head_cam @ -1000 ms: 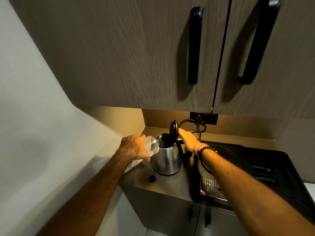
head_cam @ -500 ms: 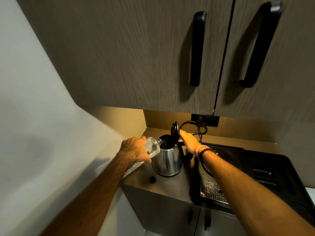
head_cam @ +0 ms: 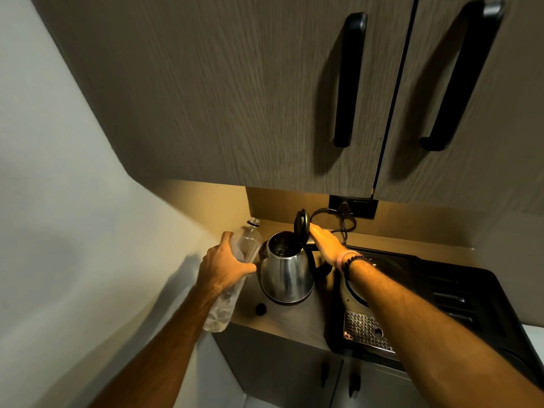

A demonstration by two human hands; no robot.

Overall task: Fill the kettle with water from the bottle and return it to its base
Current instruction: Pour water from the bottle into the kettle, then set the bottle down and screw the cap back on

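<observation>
A steel kettle (head_cam: 287,275) stands on the counter with its black lid (head_cam: 301,225) swung up, and water shows inside. My right hand (head_cam: 326,244) rests on the lid and the top of the black handle. Just left of the kettle, my left hand (head_cam: 225,265) grips a clear plastic bottle (head_cam: 245,241), which is uncapped and looks empty. The bottle's neck points up and away, clear of the kettle's mouth. A small black bottle cap (head_cam: 260,309) lies on the counter in front of the kettle. The kettle's base is mostly hidden beneath it.
A black cord (head_cam: 343,223) runs from behind the kettle to a wall socket (head_cam: 353,207). A black hob with a perforated metal plate (head_cam: 366,331) fills the counter to the right. Wall cupboards (head_cam: 235,98) hang low overhead. A pale wall closes the left side.
The bottle was tipped into the kettle's mouth. My left hand has swung it back, so its neck now points up to the left of the kettle. My right hand has stayed on the lid.
</observation>
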